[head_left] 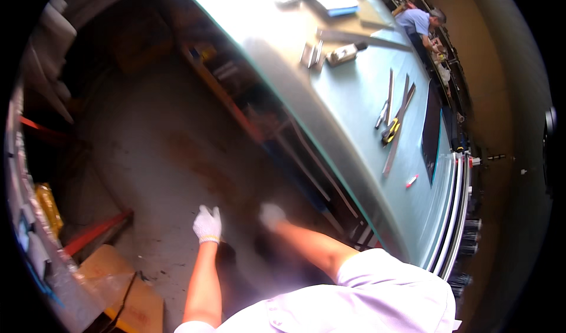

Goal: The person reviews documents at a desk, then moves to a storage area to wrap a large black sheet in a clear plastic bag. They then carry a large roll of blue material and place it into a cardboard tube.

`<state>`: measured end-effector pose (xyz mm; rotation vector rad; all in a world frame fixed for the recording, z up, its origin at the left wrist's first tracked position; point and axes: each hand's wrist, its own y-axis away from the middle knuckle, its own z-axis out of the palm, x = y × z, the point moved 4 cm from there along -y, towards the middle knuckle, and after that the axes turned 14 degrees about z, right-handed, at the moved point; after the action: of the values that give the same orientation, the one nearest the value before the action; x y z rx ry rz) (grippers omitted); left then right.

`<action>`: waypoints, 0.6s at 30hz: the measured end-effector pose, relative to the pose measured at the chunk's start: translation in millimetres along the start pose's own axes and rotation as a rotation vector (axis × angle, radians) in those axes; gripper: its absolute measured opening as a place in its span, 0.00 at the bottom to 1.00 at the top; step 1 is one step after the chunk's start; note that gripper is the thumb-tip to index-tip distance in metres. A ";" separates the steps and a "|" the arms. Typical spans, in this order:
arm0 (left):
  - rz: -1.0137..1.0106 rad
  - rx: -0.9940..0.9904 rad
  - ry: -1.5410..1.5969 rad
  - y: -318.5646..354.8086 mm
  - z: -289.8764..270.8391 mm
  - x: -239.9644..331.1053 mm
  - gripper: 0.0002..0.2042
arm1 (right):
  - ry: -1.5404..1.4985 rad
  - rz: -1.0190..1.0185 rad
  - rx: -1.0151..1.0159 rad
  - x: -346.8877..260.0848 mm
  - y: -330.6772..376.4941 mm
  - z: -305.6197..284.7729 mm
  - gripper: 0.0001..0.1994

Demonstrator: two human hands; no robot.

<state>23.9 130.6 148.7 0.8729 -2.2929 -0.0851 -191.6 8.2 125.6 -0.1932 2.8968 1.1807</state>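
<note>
Both of my hands wear white knit gloves and hang over the grey floor (pixel 150 174), beside a large glass-topped table (pixel 354 97). My left hand (pixel 207 224) has its thumb and fingers apart, with nothing visible in it. Further right, nearer the table's edge, my right hand (pixel 272 215) is smeared by motion, so its fingers cannot be made out. Neither hand touches the table. On the glass lie yellow-and-black scissors (pixel 390 132), several long dark strips (pixel 402 117) and a red-and-white marker (pixel 411 181).
Beneath the glass runs a shelf (pixel 236 106) with assorted items. At lower left stand a cardboard box (pixel 127 286) and a red metal bar (pixel 97 233). White rails (pixel 448 215) line the table's right end. Another person (pixel 415 23) bends over a cluttered bench beyond.
</note>
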 end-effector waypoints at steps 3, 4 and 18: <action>0.024 -0.060 -0.078 46.0 -80.0 24.7 0.19 | 0.052 -0.217 0.199 -12.7 66.4 -42.4 0.08; 0.022 -0.048 -0.064 63.6 -107.4 27.1 0.21 | 0.066 -0.287 0.248 -29.0 91.2 -60.2 0.08; 0.212 0.171 -0.182 52.8 -351.1 38.7 0.16 | -0.480 -0.309 0.440 -95.7 266.8 -336.6 0.14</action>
<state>188.2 206.9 456.5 0.7250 -2.5796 0.1315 -114.5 -26.7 557.5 -0.2885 2.4958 0.4471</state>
